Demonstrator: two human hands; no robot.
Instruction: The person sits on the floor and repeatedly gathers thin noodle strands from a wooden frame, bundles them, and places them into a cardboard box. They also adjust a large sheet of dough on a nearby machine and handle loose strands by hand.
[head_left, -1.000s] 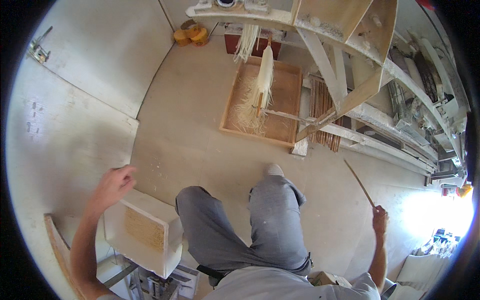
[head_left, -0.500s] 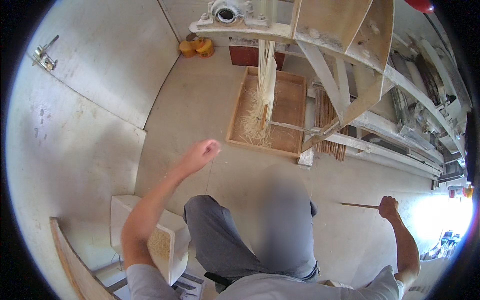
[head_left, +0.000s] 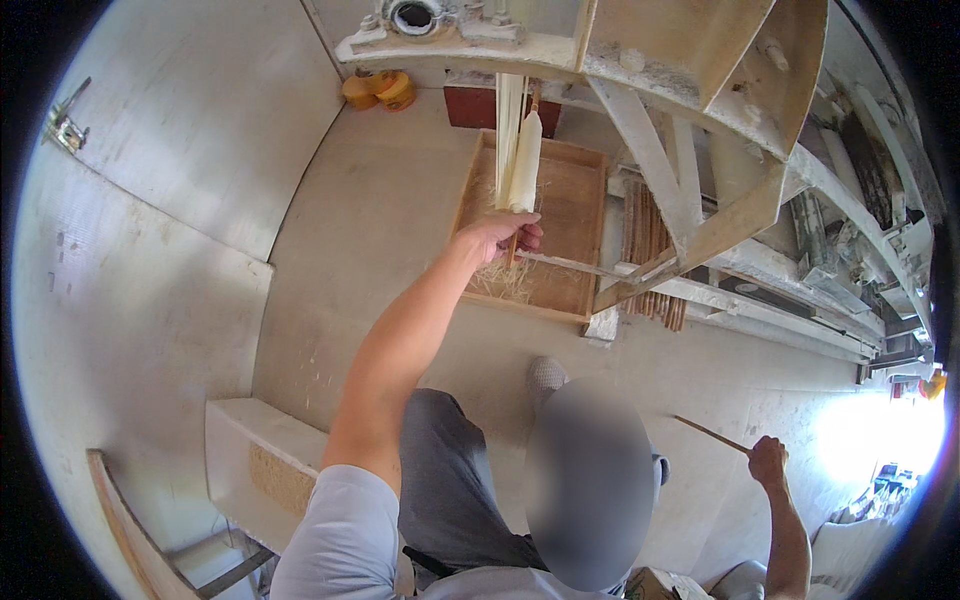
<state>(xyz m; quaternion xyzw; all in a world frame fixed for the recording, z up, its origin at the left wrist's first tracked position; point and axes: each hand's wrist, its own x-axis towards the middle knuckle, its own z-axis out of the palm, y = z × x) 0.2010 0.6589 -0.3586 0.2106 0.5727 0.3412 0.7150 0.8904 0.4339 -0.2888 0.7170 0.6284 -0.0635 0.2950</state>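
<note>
Pale strands like fresh noodles (head_left: 508, 150) hang from the machine in a long flat bundle, with a thin wooden stick (head_left: 513, 250) at their lower end. My left hand (head_left: 495, 237) reaches forward, its fingers curled round that stick just below the strands. Part of the grip is hidden behind the hand itself. Off to the right, my right hand (head_left: 769, 460) is closed in a fist on another thin wooden stick (head_left: 712, 432), which points to the left and slightly up. Under the bundle lies a shallow wooden tray (head_left: 600, 200), with loose strand scraps (head_left: 500, 284) in it.
A white-dusted machine frame (head_left: 640, 150) spans the upper right, its bar reaching across the tray. Several wooden sticks (head_left: 650, 240) lean beneath it. Yellow containers (head_left: 392, 92) stand at the back left. A white bin (head_left: 250, 440) sits at my left, near a pale wall panel (head_left: 150, 250).
My left hand has moved forward and right from open air to the stick at the strands' lower end. In my right hand the stick has tilted, and that hand has lowered slightly.
</note>
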